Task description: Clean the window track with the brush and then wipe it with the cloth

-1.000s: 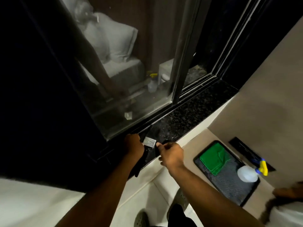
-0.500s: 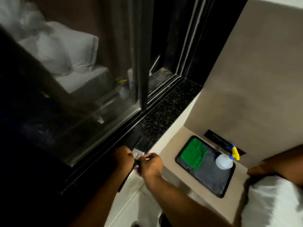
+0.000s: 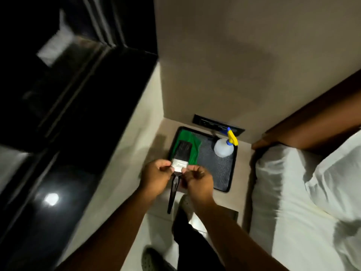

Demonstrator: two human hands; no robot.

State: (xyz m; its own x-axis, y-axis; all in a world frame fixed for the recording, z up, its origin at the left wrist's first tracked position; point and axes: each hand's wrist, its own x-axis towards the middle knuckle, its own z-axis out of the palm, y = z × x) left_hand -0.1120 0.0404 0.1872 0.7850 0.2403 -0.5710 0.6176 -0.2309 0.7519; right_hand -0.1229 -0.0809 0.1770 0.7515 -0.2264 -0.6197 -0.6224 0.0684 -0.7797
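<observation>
Both hands have carried the brush [image 3: 178, 163] off the dark window track [image 3: 64, 106] to above the tray [image 3: 230, 173], over the green cloth [image 3: 192, 151]. Risk: loosened dirt dropping onto that cloth. Left hand [image 3: 156, 178] and right hand [image 3: 197, 179] pinch the metal band, fingers curled.

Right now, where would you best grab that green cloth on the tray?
Pinch the green cloth at its right-hand edge, coming down from above. It lies flat and crumpled in the black tray, and the brush held by both hands covers its left part, so that edge is free.
</observation>
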